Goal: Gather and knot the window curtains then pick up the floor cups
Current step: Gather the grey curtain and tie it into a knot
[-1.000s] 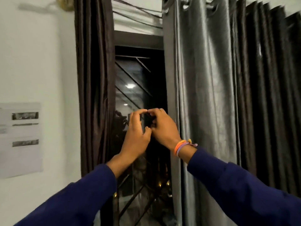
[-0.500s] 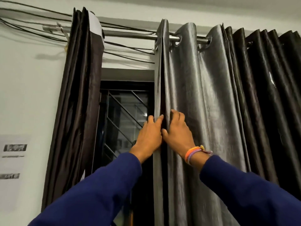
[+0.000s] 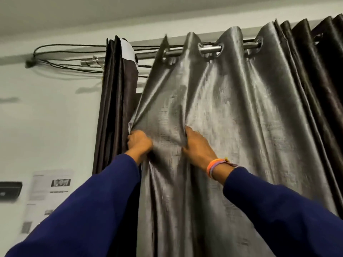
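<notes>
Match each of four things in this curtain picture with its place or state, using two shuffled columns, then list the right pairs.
1. shiny grey eyelet curtain
2. bunched dark brown curtain
3. orange and purple wristbands
4. black cables

A. strung along the wall beside the rod
B. on the right wrist
C. gripped by both hands
D. hanging gathered at the left

Pairs: 1-C, 2-D, 3-B, 4-A

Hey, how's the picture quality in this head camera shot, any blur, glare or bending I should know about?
Head view: motion blur smears the wall papers and softens the left hand and right hand; the grey curtain throws a bright sheen across its folds; the curtain rod and ceiling line slant from wide-angle distortion; the cables cast soft shadows on the wall.
</notes>
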